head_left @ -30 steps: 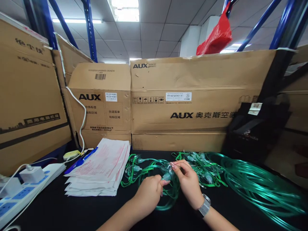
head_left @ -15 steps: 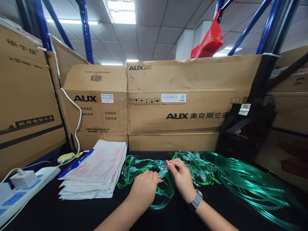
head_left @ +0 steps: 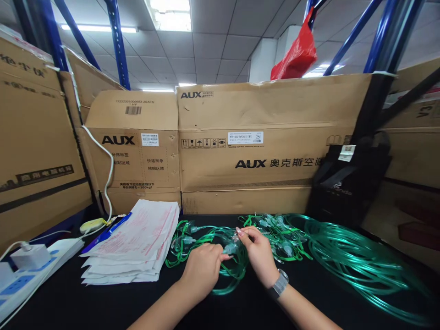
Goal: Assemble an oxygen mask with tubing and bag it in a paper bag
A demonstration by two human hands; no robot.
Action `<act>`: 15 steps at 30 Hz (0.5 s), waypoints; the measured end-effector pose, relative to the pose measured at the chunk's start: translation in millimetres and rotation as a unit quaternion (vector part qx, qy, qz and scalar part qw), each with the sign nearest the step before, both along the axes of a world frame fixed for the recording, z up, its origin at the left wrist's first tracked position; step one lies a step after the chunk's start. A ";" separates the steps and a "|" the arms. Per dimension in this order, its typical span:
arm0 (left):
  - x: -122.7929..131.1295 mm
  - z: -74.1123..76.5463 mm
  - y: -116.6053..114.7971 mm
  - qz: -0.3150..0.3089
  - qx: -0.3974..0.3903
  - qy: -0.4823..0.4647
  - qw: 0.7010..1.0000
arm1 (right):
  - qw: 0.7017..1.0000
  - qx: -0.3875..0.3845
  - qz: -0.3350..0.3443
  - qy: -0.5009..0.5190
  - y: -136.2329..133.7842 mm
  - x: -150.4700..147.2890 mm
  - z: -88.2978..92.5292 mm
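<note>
Low over the black table, my left hand (head_left: 205, 265) is closed around the pale connector of a clear plastic mask (head_left: 233, 238), which looks like an oxygen mask. My right hand (head_left: 259, 252), with a watch on the wrist, pinches the mask's upper edge between thumb and fingers. Green tubing (head_left: 227, 289) loops on the table below the two hands. To the left lie further clear masks with green straps (head_left: 185, 240). Another heap of masks (head_left: 283, 236) sits just beyond my right hand. My fingers hide part of the held mask.
Coiled green tubing (head_left: 357, 261) spreads over the right side. Stacked white printed bags (head_left: 129, 243) lie at left, beside a power strip (head_left: 20, 279) and white cable (head_left: 110, 174). Cardboard boxes (head_left: 275, 178) wall the back; a black bag (head_left: 347, 188) hangs at right.
The view has shifted slightly. Both hands stay at the same mask with nearly the same grip; my left fingers sit a little lower, showing more of the pale connector.
</note>
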State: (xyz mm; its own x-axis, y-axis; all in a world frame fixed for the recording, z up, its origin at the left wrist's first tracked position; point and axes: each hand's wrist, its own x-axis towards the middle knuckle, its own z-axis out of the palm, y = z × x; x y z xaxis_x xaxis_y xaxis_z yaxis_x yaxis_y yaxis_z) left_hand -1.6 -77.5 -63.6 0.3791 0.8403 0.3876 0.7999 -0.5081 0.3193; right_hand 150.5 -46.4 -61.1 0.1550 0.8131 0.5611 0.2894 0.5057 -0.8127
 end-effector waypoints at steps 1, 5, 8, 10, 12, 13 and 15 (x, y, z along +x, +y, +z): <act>-1.0 0.9 1.6 -0.007 -0.029 -0.019 0.999 | 1.000 0.003 -0.002 0.002 -1.6 -2.7 0.4; -14.5 0.4 3.3 -0.063 -0.155 -0.067 0.984 | 0.999 0.014 -0.025 0.022 2.2 4.5 3.7; -28.6 -4.8 -0.6 -0.132 -0.268 -0.084 0.951 | 0.990 0.025 -0.121 0.075 19.6 44.8 9.9; -31.6 -8.4 -2.1 -0.140 -0.309 -0.131 0.932 | 0.971 0.031 -0.204 0.120 33.2 78.8 14.0; -27.2 -10.6 -1.5 -0.118 -0.290 -0.174 0.934 | 0.962 0.025 -0.230 0.143 43.7 104.7 15.9; -23.3 -11.3 -1.0 -0.105 -0.271 -0.186 0.939 | 0.962 0.021 -0.226 0.150 47.3 112.7 15.9; -15.9 -13.0 -0.8 -0.089 -0.244 -0.210 0.942 | 0.969 0.010 -0.192 0.153 52.2 119.8 14.6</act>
State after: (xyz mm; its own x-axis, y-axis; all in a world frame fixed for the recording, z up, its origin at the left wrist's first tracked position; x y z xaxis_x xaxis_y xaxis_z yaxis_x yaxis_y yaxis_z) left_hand -17.5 -78.3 -76.6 0.4306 0.8947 0.1185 0.4662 -0.3329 0.8196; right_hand 270.3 5.8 -46.5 0.6062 0.6518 0.4557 0.2067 0.4241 -0.8817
